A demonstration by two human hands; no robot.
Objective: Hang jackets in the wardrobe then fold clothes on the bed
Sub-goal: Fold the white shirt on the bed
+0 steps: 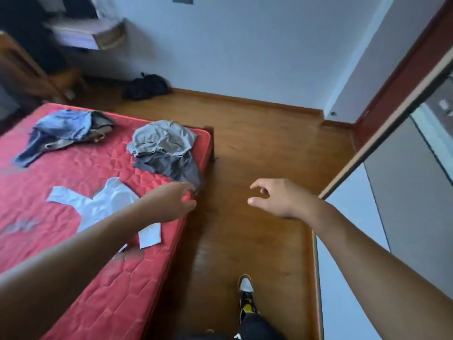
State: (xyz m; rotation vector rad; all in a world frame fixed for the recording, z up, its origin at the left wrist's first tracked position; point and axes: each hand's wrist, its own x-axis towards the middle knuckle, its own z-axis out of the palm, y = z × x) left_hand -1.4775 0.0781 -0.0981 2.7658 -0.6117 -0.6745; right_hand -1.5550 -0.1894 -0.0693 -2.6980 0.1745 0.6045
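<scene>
Wooden floor (257,148) fills the middle of the head view, with a red bed (73,173) at left and a wardrobe door (402,182) along the right edge. On the bed lie a denim pile (61,126) at upper left, a grey pile (164,146) by the far corner, and a white shirt (107,202) spread flat below it. The left hand (175,201) hovers at the bed's edge, fingers loosely curved and thumb apart, fingertips at the grey pile's dark hem, gripping nothing. The right hand (274,197) hangs over the floor, loosely curled and empty.
</scene>
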